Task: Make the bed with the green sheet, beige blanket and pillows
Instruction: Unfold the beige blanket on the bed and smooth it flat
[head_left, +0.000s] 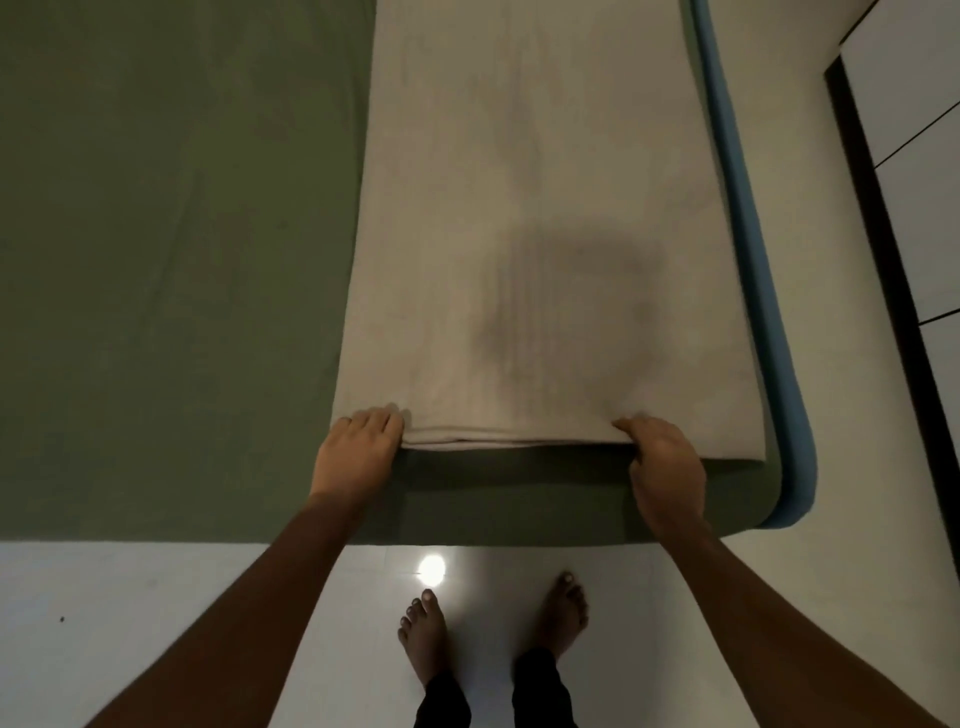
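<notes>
Grip on the beige blanket at the near edge of the bed.
From my remote seat I saw the beige blanket lying folded in a long strip along the bed's right side, on the green sheet, its near end just short of the near edge. The left hand gripped the strip's near-left corner, fingers curled over the top layers. The right hand pinched the near end farther right, fingers bent around the fold. A blue rim ran along the bed's right edge and round its near-right corner. Bare feet stood on the pale floor.
</notes>
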